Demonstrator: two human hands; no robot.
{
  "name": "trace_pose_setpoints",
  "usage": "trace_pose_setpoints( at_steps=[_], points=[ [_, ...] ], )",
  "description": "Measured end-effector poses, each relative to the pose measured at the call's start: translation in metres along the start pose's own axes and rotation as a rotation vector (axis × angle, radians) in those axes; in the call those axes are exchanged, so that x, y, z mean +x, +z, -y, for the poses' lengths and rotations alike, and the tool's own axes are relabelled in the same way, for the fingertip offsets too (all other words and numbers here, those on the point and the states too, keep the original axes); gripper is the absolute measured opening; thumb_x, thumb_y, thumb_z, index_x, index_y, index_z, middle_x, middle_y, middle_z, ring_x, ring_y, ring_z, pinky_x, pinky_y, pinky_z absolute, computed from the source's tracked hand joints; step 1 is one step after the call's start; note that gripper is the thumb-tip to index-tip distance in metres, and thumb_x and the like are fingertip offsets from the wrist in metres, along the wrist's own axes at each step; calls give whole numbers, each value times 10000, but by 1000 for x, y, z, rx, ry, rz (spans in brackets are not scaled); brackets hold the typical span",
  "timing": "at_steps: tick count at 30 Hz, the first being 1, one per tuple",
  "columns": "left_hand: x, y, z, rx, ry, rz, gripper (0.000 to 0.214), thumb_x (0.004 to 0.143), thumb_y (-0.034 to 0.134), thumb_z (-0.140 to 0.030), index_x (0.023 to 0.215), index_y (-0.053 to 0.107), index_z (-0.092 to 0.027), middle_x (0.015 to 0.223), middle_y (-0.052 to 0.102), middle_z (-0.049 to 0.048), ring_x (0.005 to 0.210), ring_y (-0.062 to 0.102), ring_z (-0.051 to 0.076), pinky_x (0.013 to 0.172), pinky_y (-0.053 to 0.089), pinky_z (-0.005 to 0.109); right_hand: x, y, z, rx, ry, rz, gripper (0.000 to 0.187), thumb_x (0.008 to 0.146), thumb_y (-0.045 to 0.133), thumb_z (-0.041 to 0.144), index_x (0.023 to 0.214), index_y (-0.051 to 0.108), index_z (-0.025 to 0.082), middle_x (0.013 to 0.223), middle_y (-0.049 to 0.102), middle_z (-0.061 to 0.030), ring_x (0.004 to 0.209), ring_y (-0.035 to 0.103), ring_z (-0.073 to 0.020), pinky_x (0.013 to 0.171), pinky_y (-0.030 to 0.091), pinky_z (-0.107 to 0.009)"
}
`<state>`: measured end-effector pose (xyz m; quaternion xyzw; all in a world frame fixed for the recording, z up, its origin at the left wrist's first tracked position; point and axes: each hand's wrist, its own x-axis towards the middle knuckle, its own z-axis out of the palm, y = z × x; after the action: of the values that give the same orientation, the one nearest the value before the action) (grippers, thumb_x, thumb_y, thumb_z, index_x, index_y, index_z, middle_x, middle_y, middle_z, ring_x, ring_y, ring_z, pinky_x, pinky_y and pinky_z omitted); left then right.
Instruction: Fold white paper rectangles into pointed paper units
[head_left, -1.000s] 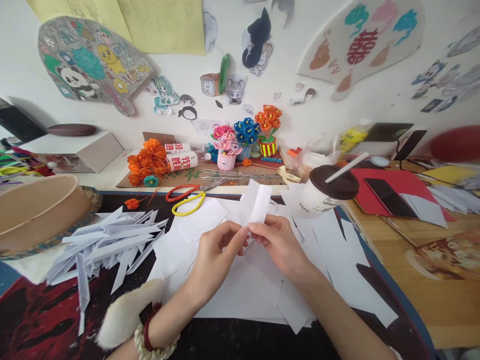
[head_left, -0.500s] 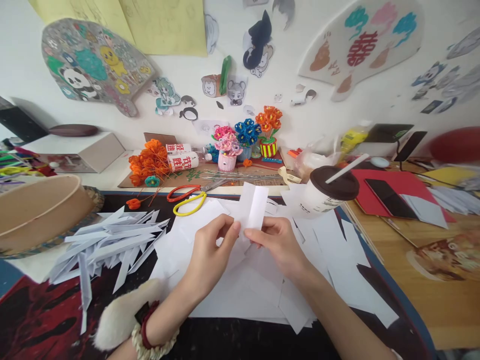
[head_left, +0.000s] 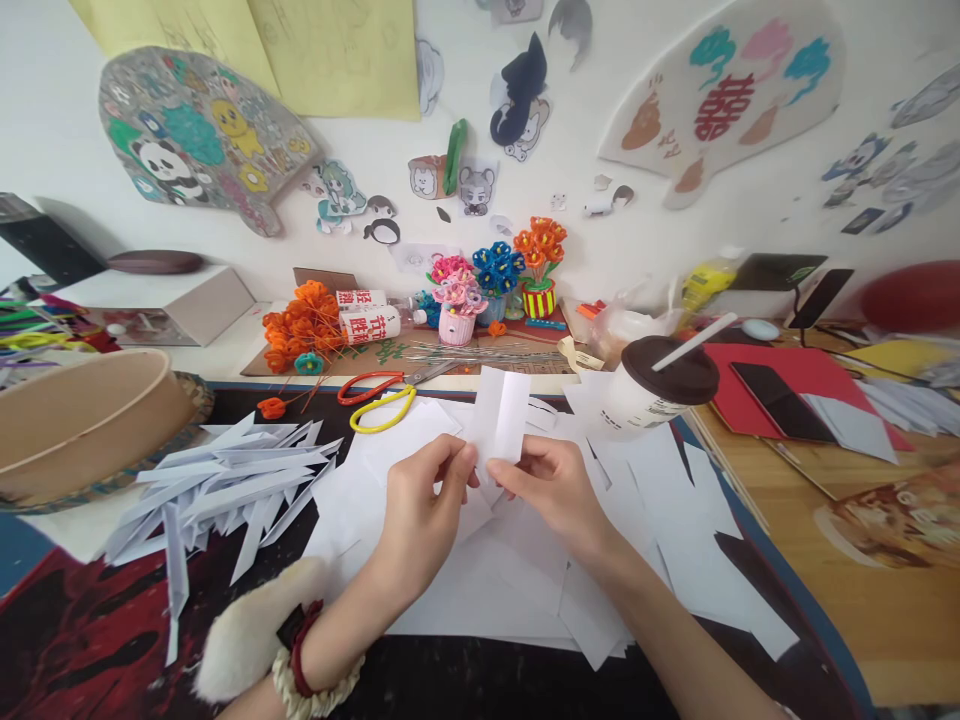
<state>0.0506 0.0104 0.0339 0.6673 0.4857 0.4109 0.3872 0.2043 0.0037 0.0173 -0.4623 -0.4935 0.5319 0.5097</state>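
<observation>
A small white piece of paper with a lengthwise crease stands upright between my hands, above the middle of the desk. My left hand pinches its lower left edge between thumb and fingers. At the lower right edge, my right hand grips it with the thumb in front and fingers behind. Loose white sheets lie spread under both hands. To the left is a pile of folded white paper strips. Scissors with one red and one yellow handle loop lie beyond my left hand.
A lidded cup with a straw stands right of the sheets. A round basket sits at the left. Orange craft flowers, potted craft flowers and bottles line the back. A phone rests on a red folder at the right.
The paper remains pinched in both hands, shifted very slightly left. The whole view has moved a little, with the background shifting slightly right and down.
</observation>
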Motion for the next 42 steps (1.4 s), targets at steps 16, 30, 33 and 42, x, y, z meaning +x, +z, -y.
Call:
trace_pose_setpoints(
  at_steps=[16,30,33,42],
  points=[
    [12,-11,7,-49,-65,172,338,852,569,-402,611,528,-168,542,551,-18,477,475,104,476,380,219,7,-9,0,-17,-78,-7,278,815,663,451,974,694,226,851,680,-42,791,630,-202,673,509,-317],
    [7,-13,5,18,69,-13,102,835,632,-271,851,659,-174,745,664,7,630,594,131,607,508,251,-2,-3,3,-68,-40,25,216,833,640,387,761,710,196,723,667,-21,687,611,-178,604,466,-289],
    [4,-11,2,121,197,-54,76,849,616,-210,903,662,-186,788,676,2,612,575,112,584,488,237,-2,-4,3,-86,-35,12,263,838,630,388,675,658,183,646,586,0,614,527,-148,553,400,-270],
    [2,-8,13,575,804,-253,234,827,620,-47,994,680,-199,810,684,20,670,590,137,593,462,256,-3,-3,6,-53,-7,-23,394,845,625,396,555,470,178,573,363,43,560,348,-104,507,279,-245]
  ],
)
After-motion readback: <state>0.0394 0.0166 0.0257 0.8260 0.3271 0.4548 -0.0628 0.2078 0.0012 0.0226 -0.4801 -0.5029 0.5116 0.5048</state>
